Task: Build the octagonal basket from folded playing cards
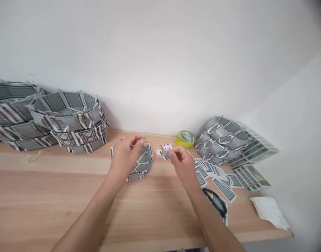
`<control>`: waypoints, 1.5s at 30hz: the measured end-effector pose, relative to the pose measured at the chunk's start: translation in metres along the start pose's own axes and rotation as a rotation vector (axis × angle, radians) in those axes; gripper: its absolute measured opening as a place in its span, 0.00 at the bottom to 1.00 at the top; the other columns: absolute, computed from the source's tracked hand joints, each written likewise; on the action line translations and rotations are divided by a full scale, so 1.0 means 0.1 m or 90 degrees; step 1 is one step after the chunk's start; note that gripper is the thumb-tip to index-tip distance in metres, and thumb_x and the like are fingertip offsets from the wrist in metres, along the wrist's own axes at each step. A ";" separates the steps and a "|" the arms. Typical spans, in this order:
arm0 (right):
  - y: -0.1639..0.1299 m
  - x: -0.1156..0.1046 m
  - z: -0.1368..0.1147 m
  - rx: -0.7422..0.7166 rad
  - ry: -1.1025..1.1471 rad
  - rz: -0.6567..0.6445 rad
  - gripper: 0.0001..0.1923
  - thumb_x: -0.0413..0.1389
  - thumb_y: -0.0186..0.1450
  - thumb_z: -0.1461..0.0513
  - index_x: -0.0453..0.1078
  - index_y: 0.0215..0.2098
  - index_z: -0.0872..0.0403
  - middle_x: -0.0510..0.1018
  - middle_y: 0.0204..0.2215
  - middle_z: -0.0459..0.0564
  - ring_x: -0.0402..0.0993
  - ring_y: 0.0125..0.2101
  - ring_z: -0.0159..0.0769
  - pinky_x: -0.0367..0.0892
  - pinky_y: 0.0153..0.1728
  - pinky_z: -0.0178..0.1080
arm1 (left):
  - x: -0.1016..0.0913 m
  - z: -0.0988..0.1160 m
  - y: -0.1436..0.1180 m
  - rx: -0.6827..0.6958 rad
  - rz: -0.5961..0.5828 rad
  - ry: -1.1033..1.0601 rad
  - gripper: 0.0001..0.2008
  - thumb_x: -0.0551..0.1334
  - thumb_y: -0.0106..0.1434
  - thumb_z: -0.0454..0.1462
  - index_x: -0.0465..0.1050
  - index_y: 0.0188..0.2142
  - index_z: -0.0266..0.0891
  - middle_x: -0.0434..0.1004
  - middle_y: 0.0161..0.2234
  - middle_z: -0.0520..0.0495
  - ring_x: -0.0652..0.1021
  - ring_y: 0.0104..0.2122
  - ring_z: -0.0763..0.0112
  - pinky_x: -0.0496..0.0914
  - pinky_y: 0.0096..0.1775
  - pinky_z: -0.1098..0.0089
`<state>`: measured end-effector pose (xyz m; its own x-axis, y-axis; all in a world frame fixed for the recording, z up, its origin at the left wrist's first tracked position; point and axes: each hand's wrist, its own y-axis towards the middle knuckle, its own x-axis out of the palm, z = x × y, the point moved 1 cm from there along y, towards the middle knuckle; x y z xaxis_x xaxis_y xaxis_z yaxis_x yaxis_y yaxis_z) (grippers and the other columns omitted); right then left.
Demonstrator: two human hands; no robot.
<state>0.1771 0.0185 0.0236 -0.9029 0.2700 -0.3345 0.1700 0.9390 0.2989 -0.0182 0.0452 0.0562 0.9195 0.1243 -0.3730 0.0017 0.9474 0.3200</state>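
Note:
My left hand (127, 152) is over a low ring-shaped base woven from folded playing cards (144, 162) on the table and partly hides it. Its thumb and forefinger come together in a pinch; whatever they hold, if anything, cannot be made out. Between the thumb and fingertips of my right hand (183, 162) is a small folded playing card (164, 153), grey and patterned. Just behind that piece lies a face-up card with red diamonds (166, 146).
Woven card baskets (68, 122) stand at left; another basket (220, 140) leans at right. Yellow-green tape (185, 139), loose cards (224, 189), a black cord-like item (215, 202), green-printed sheets (252, 176) and a white packet (270, 211) lie at right. A wall rises behind.

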 end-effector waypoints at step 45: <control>0.76 0.56 0.11 -0.193 -0.363 -0.084 0.07 0.50 0.61 0.60 0.60 0.25 0.51 0.69 0.23 0.42 0.62 0.24 0.32 0.57 0.28 0.33 | -0.36 -0.86 0.12 0.107 0.187 0.160 0.11 0.53 0.64 0.34 0.74 0.35 0.39 0.78 0.37 0.45 0.75 0.40 0.64 0.68 0.43 0.66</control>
<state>0.1436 0.1072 0.0176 -0.5432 0.3057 -0.7820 -0.1211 0.8931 0.4333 -0.0849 0.0769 -0.0011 0.7659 0.4694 -0.4394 -0.1626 0.8026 0.5740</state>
